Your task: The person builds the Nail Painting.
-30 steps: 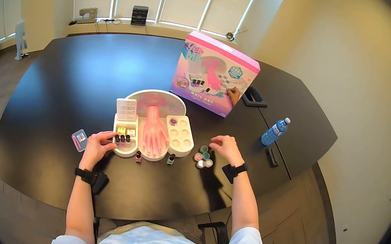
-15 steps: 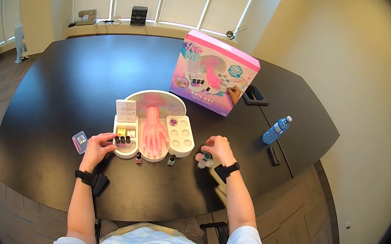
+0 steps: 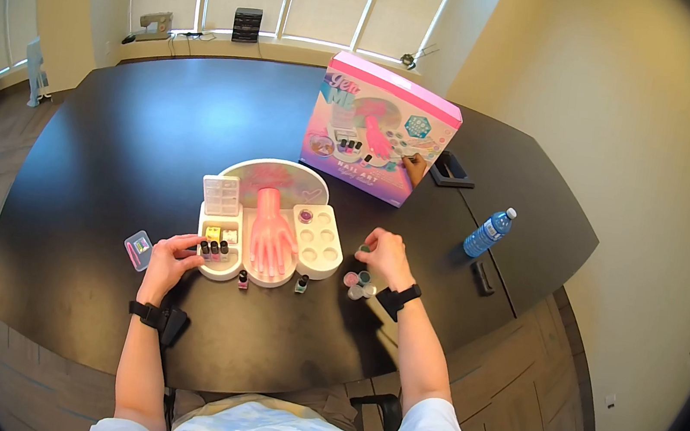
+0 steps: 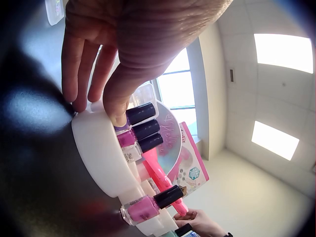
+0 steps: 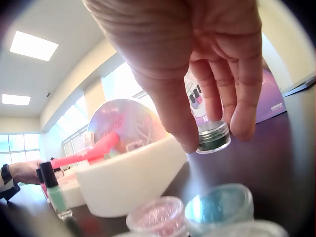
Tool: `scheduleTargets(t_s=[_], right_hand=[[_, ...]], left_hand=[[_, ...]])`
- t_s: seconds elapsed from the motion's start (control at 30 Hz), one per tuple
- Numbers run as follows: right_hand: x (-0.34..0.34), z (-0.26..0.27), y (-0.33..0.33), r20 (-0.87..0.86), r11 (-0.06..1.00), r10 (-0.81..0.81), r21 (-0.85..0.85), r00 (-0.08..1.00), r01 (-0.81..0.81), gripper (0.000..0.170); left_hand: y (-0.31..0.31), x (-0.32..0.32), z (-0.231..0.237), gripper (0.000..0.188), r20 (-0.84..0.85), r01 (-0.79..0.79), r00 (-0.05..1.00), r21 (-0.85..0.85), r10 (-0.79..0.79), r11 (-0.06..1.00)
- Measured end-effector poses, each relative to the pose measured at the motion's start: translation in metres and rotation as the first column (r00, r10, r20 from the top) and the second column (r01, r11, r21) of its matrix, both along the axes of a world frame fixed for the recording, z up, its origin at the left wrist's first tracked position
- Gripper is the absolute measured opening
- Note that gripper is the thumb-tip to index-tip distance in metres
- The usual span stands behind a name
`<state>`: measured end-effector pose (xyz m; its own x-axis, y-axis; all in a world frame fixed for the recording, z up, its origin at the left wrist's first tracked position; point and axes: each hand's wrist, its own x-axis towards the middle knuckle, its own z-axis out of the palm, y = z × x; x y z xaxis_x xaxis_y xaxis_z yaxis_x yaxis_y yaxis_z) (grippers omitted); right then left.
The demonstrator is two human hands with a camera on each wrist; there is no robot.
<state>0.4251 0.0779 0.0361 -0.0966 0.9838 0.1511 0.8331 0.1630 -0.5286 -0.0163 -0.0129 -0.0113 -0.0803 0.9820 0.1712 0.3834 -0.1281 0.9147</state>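
Note:
My right hand (image 3: 388, 260) pinches a small clear jar of dark green glitter (image 5: 213, 137) between thumb and fingers, above the table. Below it stand a pink glitter jar (image 5: 157, 215), a teal one (image 5: 219, 207) and others. My left hand (image 3: 170, 264) is at the left tray of the white stand (image 3: 317, 267), its thumb touching a dark-capped polish bottle (image 4: 141, 113) in a row of three. A pink model hand (image 3: 273, 237) lies in the middle of the stand. Purple glitter (image 3: 306, 216) fills one round well on the right. Pink (image 3: 243, 280) and mint (image 3: 302, 284) polish bottles stand in front.
A nail art box (image 3: 382, 129) stands behind the stand on the dark table (image 3: 135, 153). A blue water bottle (image 3: 489, 232) stands at the right. On the left lies a small clear case (image 3: 137, 250). A sewing machine (image 3: 155, 26) sits by the windows.
My right hand has reached to the jar cluster, gripped the dark green jar and lifted it slightly away from the others. My left hand has hardly moved.

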Motion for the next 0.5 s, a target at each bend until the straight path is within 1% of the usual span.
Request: scheduleTargets(t_s=[0.03, 0.1, 0.17, 0.2, 0.27, 0.3, 0.37, 0.5], right_hand=[[-0.001, 0.006, 0.004, -0.052, 0.999, -0.003, 0.034, 0.999, 0.005, 0.033], [-0.005, 0.013, 0.015, -0.086, 0.992, 0.034, 0.122, 0.996, -0.023, 0.029], [-0.014, 0.022, 0.026, -0.152, 0.986, 0.092, 0.151, 0.984, -0.068, 0.026], [-0.019, 0.023, 0.031, -0.153, 0.986, 0.097, 0.15, 0.983, -0.074, 0.026], [-0.032, 0.021, 0.041, -0.222, 0.97, 0.192, 0.189, 0.956, -0.151, 0.021], [-0.038, 0.02, 0.045, -0.223, 0.97, 0.194, 0.19, 0.955, -0.153, 0.021], [-0.051, 0.019, 0.049, -0.185, 0.952, 0.256, 0.218, 0.949, -0.215, 0.018], [-0.065, 0.011, 0.056, -0.127, 0.951, 0.261, 0.202, 0.957, -0.232, 0.018]], left_hand=[[-0.001, 0.001, 0.002, 0.045, -0.001, -0.005, 1.0, -0.004, 0.005, 1.0], [-0.003, 0.004, 0.008, 0.045, 0.029, -0.005, 1.0, -0.02, 0.005, 1.0], [-0.002, 0.002, 0.004, 0.044, 0.037, -0.006, 0.999, -0.024, 0.007, 1.0], [-0.001, 0.001, 0.002, 0.044, 0.046, -0.001, 0.999, -0.023, 0.002, 1.0], [-0.002, 0.001, 0.002, 0.044, 0.059, -0.002, 0.998, -0.032, 0.004, 0.999], [-0.001, 0.001, 0.002, 0.044, 0.072, 0.004, 0.997, -0.04, -0.001, 0.999], [-0.001, 0.001, 0.001, 0.044, 0.069, 0.009, 0.998, -0.04, -0.006, 0.999], [-0.002, 0.002, 0.006, 0.044, 0.051, 0.015, 0.999, -0.055, -0.012, 0.998]])
